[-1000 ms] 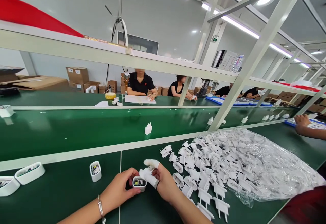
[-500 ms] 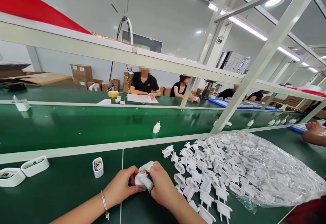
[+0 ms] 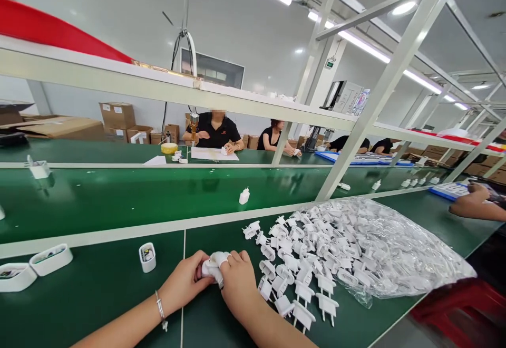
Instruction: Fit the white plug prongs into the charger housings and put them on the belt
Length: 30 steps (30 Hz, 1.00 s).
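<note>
A long green bench [image 3: 98,269] runs across the view, with a second green bench [image 3: 158,200] just beyond it and a third farther off. A white metal shelf frame [image 3: 158,76] stands above them. Past the frame, cardboard boxes [image 3: 116,116] are stacked along the far wall, and a seated person in a black shirt [image 3: 213,129] works at the far bench with a sheet of paper [image 3: 211,153] in front of them.

On the near bench, to the right, lies a large clear plastic bag [image 3: 395,248], holding and partly spilling a heap of white plug parts [image 3: 284,253]. Their metal-looking pins stick out in all directions, and the nearest parts lie just beside the right hand. At the right edge, a co-worker's hand [image 3: 472,197] rests on a blue tray [image 3: 446,192]. A red stool [image 3: 458,306] stands on the floor below the bench corner.

Both of the person's own hands are closed around a small white bundle [image 3: 213,266], held together just above the near bench. The left hand [image 3: 184,274] grips it from one side, the right hand [image 3: 239,287] from the other. What lies inside the bundle is hidden. To the left stand a small white cup [image 3: 147,257] and two white open cases [image 3: 51,259]. A thin bracelet [image 3: 160,306] circles the left wrist.
</note>
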Tool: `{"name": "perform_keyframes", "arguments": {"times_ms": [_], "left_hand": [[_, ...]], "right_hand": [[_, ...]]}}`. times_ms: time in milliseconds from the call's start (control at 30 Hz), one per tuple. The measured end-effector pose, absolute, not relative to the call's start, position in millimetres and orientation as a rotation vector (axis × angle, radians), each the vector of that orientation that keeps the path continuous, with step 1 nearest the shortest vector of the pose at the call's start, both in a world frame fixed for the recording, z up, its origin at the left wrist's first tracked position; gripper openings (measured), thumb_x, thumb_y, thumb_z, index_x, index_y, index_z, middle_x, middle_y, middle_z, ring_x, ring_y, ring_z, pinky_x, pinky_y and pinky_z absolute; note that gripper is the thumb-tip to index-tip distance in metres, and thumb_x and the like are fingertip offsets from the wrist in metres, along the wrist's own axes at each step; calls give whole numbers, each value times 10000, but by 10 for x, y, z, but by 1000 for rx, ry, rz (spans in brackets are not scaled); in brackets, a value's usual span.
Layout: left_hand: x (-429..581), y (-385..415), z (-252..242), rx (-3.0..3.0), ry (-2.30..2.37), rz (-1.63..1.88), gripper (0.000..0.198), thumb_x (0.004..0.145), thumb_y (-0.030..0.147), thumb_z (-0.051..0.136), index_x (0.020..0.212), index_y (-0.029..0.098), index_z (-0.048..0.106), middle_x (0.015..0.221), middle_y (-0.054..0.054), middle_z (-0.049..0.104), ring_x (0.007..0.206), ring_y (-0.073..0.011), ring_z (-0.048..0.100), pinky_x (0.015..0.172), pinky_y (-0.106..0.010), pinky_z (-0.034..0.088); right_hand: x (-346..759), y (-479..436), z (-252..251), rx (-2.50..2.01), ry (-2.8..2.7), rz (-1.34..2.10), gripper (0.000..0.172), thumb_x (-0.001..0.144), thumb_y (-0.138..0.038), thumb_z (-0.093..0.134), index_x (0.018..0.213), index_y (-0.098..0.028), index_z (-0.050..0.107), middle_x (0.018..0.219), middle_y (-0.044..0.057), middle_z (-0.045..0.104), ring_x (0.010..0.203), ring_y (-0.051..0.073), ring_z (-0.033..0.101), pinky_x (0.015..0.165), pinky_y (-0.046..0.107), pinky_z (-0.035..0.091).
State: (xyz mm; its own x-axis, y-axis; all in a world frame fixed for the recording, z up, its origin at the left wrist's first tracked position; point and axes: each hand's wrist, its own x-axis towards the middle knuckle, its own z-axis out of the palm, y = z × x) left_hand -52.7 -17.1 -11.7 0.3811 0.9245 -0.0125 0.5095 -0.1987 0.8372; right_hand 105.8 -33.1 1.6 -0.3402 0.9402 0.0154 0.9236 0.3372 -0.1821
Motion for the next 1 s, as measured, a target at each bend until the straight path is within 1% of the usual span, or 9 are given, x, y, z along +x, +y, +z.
{"name": "perform_keyframes", "arguments": {"times_ms": [100,300,433,600,733,800,900,967,1000], "left_hand": [[-546,-142,-151,1842,1264,668,213,724,329,589,880,206,511,580,74,477,572,-132,456,554,-219,319],[-593,-97,-207,1811,1192,640,324,660,402,667,837,204,482,622,73,490,596,-122,445,555,-212,307],[-586,-102,-195,1803,1182,631,313,652,379,655,821,207,455,623,75,477,589,-118,422,550,-209,301],[-567,-164,-133,1811,1238,659,226,696,362,566,813,213,444,607,75,452,563,-122,405,542,-215,303],[-537,-215,-84,1898,1269,631,197,727,359,558,796,215,442,602,69,481,578,-132,458,545,-213,328],[-526,-230,-21,1956,1310,537,187,729,342,577,809,211,472,632,56,534,605,-144,521,559,-215,366],[-614,-212,176,2108,1350,404,359,678,351,662,989,206,559,905,-13,662,768,-200,634,678,-256,477],[-806,-149,331,2287,1363,406,512,692,384,664,1169,231,557,1192,-62,626,1006,-254,629,877,-322,495],[-943,-102,393,2385,1387,413,527,723,382,633,1226,251,547,1293,-64,578,1126,-271,580,978,-360,456]], "right_hand": [[1053,-280,42,-1716,-2473,224,175,754,-72,574,911,-133,619,1018,136,642,947,256,567,816,341,390],[1200,-226,115,-1582,-2527,261,199,782,-105,568,956,-184,622,1038,62,658,887,203,612,705,245,415],[1202,-216,127,-1591,-2569,308,237,746,-112,596,972,-179,620,1038,69,658,881,216,619,724,254,432],[1050,-244,67,-1699,-2543,302,304,665,-95,660,965,-138,626,980,117,656,902,270,613,820,328,438],[1187,-242,119,-1636,-2509,330,351,775,-156,620,1124,-187,586,975,60,665,844,215,632,727,258,450],[1400,-206,195,-1755,-2393,259,338,840,-179,581,1177,-205,563,964,48,668,861,202,634,730,243,447],[1780,-135,272,-2167,-2115,43,221,826,-94,563,1034,-145,618,1006,133,652,964,265,608,812,303,436],[1976,-97,258,-2302,-2017,7,246,772,15,522,956,-111,627,987,175,642,969,303,603,808,347,435],[2041,-84,233,-2323,-1995,23,268,750,50,501,930,-104,627,957,178,641,948,308,608,794,356,438]]}}
